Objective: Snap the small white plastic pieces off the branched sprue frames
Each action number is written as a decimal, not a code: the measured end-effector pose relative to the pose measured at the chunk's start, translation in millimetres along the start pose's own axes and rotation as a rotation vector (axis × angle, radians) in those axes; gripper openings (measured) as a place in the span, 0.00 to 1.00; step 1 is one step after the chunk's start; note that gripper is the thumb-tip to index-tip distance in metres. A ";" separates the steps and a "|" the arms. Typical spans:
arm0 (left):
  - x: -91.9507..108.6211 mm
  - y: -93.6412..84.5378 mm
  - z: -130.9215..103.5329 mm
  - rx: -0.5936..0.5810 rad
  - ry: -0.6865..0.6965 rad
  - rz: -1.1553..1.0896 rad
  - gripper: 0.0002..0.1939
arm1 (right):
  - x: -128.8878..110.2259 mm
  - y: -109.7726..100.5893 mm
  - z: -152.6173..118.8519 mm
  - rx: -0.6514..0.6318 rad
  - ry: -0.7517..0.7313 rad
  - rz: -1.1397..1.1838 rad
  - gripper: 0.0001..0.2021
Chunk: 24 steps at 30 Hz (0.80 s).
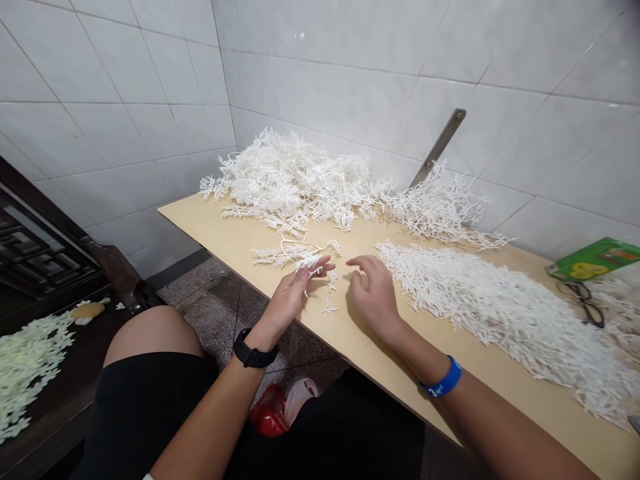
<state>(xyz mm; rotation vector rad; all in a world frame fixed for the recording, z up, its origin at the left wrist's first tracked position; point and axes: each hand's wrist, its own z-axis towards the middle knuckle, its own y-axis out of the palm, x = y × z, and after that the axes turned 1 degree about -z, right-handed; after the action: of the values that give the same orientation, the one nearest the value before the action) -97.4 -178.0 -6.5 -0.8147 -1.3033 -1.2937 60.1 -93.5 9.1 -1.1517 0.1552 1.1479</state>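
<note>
My left hand (295, 290), with a black watch on its wrist, holds a white branching sprig (313, 265) between thumb and fingers over the table's front edge. Just to the right, my right hand (373, 290) hovers above the board with its fingers curved and apart, nothing visible between them. A blue band circles that wrist. Behind my left hand lies a loose white branched piece (285, 253). One small white bit (329, 307) rests on the board between the hands.
A large heap of white branched pieces (300, 177) fills the back of the wooden table (200, 217). A long pile (485, 293) stretches along the right, near glasses (585, 300) and a green packet (595, 259). A metal bar (443, 143) leans on the wall.
</note>
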 end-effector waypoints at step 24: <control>-1.1 2.1 -3.1 0.087 -0.027 0.128 0.19 | -28.3 10.3 -15.4 -0.671 0.064 0.707 0.20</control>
<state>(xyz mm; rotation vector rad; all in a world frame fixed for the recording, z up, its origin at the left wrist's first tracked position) -94.6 -180.4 -7.6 -0.8428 -1.2983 -1.1210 45.6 -123.8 13.1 -1.8033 0.2472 1.8701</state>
